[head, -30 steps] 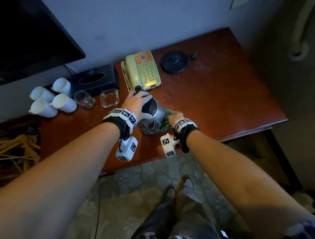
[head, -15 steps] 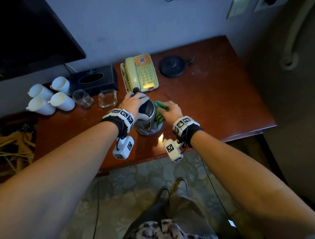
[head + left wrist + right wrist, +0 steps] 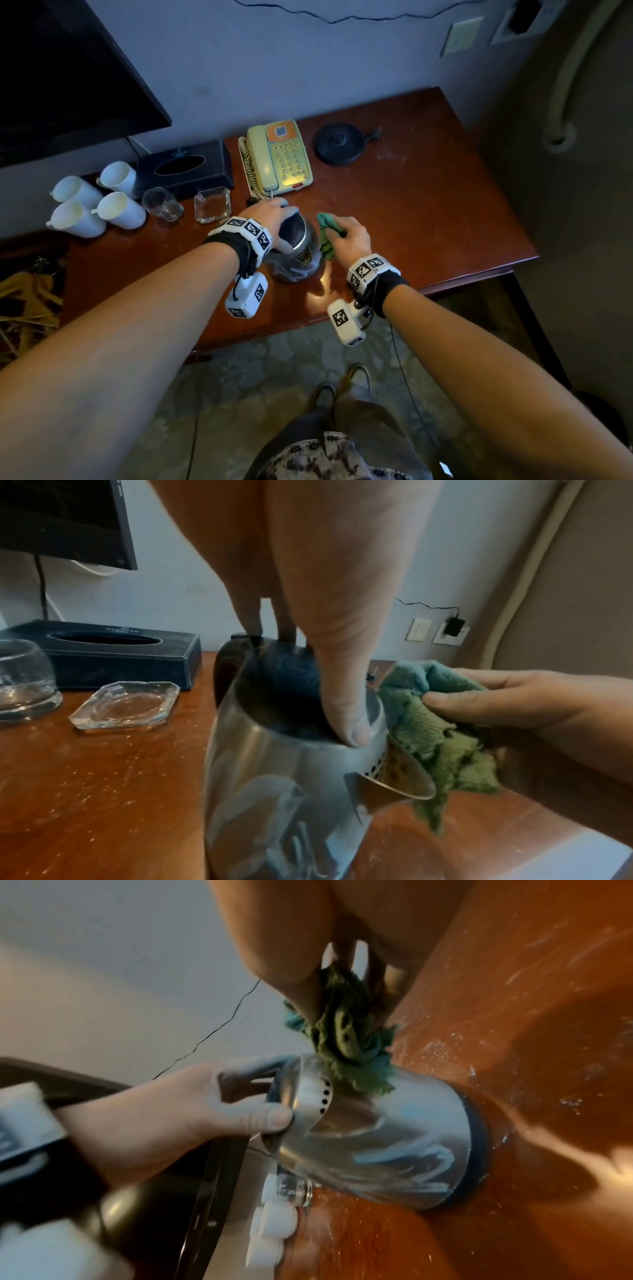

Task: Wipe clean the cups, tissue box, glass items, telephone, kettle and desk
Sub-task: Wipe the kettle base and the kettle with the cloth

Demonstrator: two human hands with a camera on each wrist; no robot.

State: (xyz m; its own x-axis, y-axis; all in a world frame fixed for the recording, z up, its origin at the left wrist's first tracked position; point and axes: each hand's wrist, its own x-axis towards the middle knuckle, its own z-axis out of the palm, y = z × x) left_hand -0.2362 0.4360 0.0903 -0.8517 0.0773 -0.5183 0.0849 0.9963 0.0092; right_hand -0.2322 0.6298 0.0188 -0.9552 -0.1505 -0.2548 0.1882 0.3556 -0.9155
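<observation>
A steel kettle point(image 3: 297, 255) stands near the front of the red-brown desk point(image 3: 428, 212), its spout towards me. My left hand point(image 3: 279, 221) grips its top from above; the thumb presses on the lid's rim point(image 3: 352, 731) and the fingers curl over the black handle. My right hand point(image 3: 337, 232) pinches a bunched green cloth point(image 3: 327, 236) and holds it against the kettle's side beside the spout point(image 3: 394, 783). The right wrist view shows the cloth point(image 3: 346, 1053) touching the steel wall point(image 3: 394, 1137) by the strainer holes.
Along the back stand several white cups point(image 3: 102, 209), a dark tissue box point(image 3: 186, 168), a glass tumbler point(image 3: 162, 204), a glass ashtray point(image 3: 212, 205), a cream telephone point(image 3: 279, 157) and the black kettle base point(image 3: 339, 144). A dark screen point(image 3: 68, 68) hangs at the upper left.
My right hand has carried the cloth from low on the kettle's right side up to beside the spout. The left hand keeps its hold on the kettle's top.
</observation>
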